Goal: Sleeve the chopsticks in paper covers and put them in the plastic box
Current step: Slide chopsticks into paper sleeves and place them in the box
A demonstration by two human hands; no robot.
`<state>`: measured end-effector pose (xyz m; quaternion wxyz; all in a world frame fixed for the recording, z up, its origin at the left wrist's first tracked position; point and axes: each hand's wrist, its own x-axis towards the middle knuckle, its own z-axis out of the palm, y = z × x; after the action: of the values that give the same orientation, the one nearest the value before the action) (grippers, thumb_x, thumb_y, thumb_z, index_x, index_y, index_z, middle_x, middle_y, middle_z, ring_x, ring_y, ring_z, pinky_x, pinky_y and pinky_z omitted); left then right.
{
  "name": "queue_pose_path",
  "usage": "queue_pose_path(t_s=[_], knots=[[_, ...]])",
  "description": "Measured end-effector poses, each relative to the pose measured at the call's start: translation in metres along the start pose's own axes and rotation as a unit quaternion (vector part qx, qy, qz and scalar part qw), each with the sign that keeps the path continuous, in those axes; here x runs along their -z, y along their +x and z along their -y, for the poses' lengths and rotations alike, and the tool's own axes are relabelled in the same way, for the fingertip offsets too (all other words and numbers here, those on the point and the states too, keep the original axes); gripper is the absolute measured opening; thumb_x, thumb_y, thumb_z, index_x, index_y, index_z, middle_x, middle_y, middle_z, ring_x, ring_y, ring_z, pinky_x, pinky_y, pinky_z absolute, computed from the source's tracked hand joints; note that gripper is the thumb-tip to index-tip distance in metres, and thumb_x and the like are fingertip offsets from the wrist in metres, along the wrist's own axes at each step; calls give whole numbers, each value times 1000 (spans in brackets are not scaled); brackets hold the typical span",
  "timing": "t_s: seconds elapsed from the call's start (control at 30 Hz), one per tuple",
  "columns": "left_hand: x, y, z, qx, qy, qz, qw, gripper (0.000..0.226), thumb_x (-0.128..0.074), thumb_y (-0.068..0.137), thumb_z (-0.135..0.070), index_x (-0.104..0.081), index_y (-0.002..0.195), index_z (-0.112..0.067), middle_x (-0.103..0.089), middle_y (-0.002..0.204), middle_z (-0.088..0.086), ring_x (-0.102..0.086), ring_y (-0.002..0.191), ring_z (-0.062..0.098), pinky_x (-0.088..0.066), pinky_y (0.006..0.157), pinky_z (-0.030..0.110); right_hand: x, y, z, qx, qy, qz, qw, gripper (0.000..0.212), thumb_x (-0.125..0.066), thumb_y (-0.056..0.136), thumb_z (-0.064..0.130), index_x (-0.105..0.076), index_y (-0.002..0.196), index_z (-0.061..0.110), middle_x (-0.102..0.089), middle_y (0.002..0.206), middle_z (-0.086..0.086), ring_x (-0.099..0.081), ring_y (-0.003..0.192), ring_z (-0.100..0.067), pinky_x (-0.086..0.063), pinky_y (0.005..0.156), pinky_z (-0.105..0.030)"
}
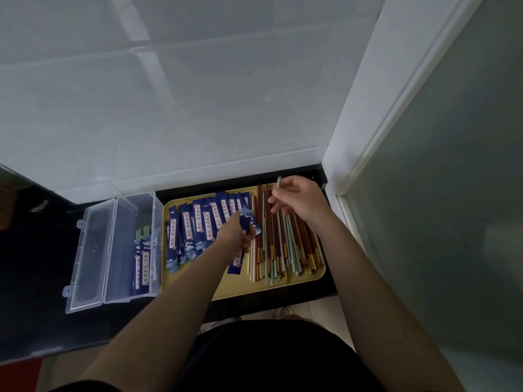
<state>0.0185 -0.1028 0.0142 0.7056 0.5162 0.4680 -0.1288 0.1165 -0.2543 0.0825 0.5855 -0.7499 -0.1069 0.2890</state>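
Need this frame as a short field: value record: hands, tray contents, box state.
left hand: grips a blue paper cover over the tray
right hand: pinches a pale chopstick raised above the loose pile
tray: yellow, on a dark counter
tray left half: blue paper covers in an overlapping row
tray right half: loose chopsticks, brown, pale green and cream
plastic box: clear, left of the tray, lid open
box contents: sleeved chopsticks along its right side
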Motion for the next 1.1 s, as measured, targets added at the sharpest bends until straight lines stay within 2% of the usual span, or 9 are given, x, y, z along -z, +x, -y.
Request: queue_pose_path(t_s=[0.1,0.27,0.4,0.53,0.7,0.83,0.9,1.0,1.1], knots=[[-2,0,-1,-37,100,3,994,50,-35,104,-48,-58,74,-14,-45,59,0,-36,52,12,-32,55,29,0,4,6,32,-5,-78,996,16,-50,105,20,-61,100,10,-69,72,-6,-61,52,-14,-46,47,-18],[-3,0,-5,-101,259,53,959,31,-41,105,-39,-56,93,-15,-50,84,7,-45,72,18,-40,67,32,6,9,7,30,30,-187,981,25,-39,108,20,-55,96,5,-56,60,-6,-44,36,-5,-37,40,-16],[-2,-2,-3,-103,229,114,961,21,-45,105,-30,-56,114,-14,-57,100,13,-57,83,24,-51,69,33,9,15,-4,7,-7,-205,979,27,-37,108,24,-54,92,11,-55,59,-4,-45,39,-6,-40,47,-21],[-4,-11,-7,-96,180,170,964,22,-44,106,-21,-51,123,-9,-66,91,11,-67,69,19,-53,62,31,13,18,-15,-5,-53,-213,976,28,-36,108,27,-55,95,11,-55,62,-2,-52,54,-12,-45,57,-26],[-4,-9,-9,-94,170,193,962,30,-43,105,-25,-49,124,-2,-60,74,8,-56,58,17,-48,59,28,18,21,-17,-15,-70,-213,974,29,-37,107,28,-57,97,10,-56,63,-2,-54,59,-15,-48,64,-31],[-7,-13,-11,-87,170,218,957,33,-34,106,-33,-51,104,-5,-52,67,7,-48,57,18,-42,63,30,14,18,-13,-32,-44,-146,988,27,-40,107,28,-59,97,10,-58,69,-4,-51,55,-13,-45,55,-26],[-9,-13,-12,-79,149,208,963,34,-32,106,-29,-53,101,-3,-51,67,9,-47,58,20,-41,64,33,11,13,-13,-56,-99,-27,993,24,-44,106,30,-62,103,13,-63,79,-6,-54,58,-12,-45,53,-21],[-12,-13,-15,-62,118,173,976,23,-35,102,-20,-52,102,-3,-53,71,10,-49,60,21,-44,61,34,8,7,-20,-138,-188,173,957,25,-52,103,33,-59,121,16,-68,100,-10,-61,69,-15,-52,59,-25],[-11,-11,-15,-46,95,145,984,15,-40,97,-12,-51,102,-3,-53,74,10,-51,62,22,-48,60,34,0,11,-38,-193,-226,175,939,24,-54,103,27,-58,122,13,-68,102,-12,-65,72,-17,-55,61,-28]])
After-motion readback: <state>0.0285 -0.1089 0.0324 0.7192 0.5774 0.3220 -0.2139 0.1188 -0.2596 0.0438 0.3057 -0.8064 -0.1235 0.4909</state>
